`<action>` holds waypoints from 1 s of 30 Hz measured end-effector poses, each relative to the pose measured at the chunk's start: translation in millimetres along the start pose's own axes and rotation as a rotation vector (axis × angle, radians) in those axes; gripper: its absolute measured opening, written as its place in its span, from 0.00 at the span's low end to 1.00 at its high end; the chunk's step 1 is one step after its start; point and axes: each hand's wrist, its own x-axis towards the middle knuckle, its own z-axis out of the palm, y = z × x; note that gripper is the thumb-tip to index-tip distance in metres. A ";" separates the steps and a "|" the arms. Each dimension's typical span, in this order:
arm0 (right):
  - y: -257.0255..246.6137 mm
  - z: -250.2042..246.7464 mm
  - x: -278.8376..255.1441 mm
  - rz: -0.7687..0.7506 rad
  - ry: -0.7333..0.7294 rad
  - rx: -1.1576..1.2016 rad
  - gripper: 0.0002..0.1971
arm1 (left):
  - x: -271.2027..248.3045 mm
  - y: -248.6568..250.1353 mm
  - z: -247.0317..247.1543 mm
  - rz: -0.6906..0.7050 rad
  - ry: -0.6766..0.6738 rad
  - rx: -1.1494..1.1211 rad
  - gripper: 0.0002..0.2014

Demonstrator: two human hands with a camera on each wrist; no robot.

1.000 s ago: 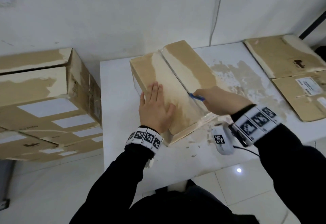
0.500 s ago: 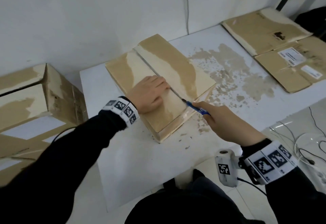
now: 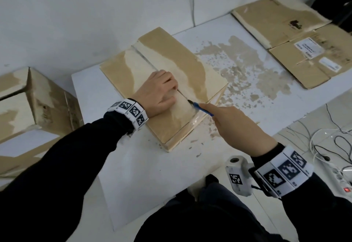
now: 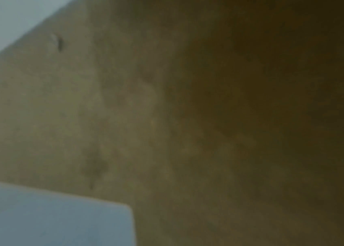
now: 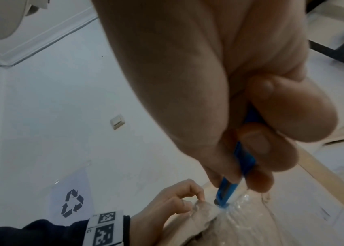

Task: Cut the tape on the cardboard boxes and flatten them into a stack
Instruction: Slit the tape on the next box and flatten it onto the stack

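The white table (image 3: 133, 175) fills the middle of the head view, with the cardboard box (image 3: 179, 64) lying flat at its centre and flattened boxes (image 3: 282, 22) at the upper right. The left hand (image 3: 158, 93) rests on the box top, fingers curled at the centre seam, holding nothing that can be made out. Just lower right of it, the right hand (image 3: 238, 127) grips the blue knife (image 3: 202, 109), whose tip meets the shiny tape (image 5: 238, 208) at the box's near end.

Soft, even indoor light; the left wrist view is dim, brown and blurred, the others clearer.
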 end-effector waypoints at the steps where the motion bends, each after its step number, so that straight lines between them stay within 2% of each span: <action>1: 0.3 -1.5 0.0 -0.003 -0.008 0.046 0.30 | 0.2 -0.7 0.7 0.008 0.030 -0.019 0.17; 3: 0.2 -5.6 3.8 -0.028 -0.024 0.128 0.28 | 0.3 -1.6 1.1 0.025 0.066 -0.019 0.15; 5: -4.5 -8.6 13.5 -0.049 -0.033 0.107 0.27 | 0.7 -1.5 1.3 0.030 0.074 0.002 0.14; 7: -7.2 -12.2 22.8 -0.036 -0.069 0.086 0.27 | 0.8 -0.8 1.5 0.020 0.086 0.018 0.14; 10: 3.1 -21.8 17.6 0.003 -0.149 0.201 0.23 | -1.5 -1.5 2.8 0.003 0.109 0.040 0.15; 13: 6.2 -24.3 5.3 0.039 -0.139 0.268 0.21 | -2.7 -0.4 1.8 0.001 0.124 0.044 0.15; 17: -0.7 -17.9 14.8 0.000 -0.140 0.241 0.22 | -4.7 -1.0 1.8 0.010 0.139 0.038 0.15; 20: 9.3 -21.9 -1.2 0.011 -0.210 0.189 0.21 | -2.6 3.7 2.2 0.015 0.116 0.071 0.14; 23: 14.9 -20.9 -27.5 0.028 -0.265 0.284 0.21 | 3.8 7.6 1.3 -0.003 0.145 0.051 0.14; 28: 17.5 8.3 -29.8 0.184 -0.094 0.749 0.21 | 4.6 4.1 2.4 0.017 0.144 0.038 0.16; 30: 14.1 13.9 -31.9 0.159 -0.070 0.723 0.21 | 4.5 2.5 3.4 0.025 0.119 0.058 0.16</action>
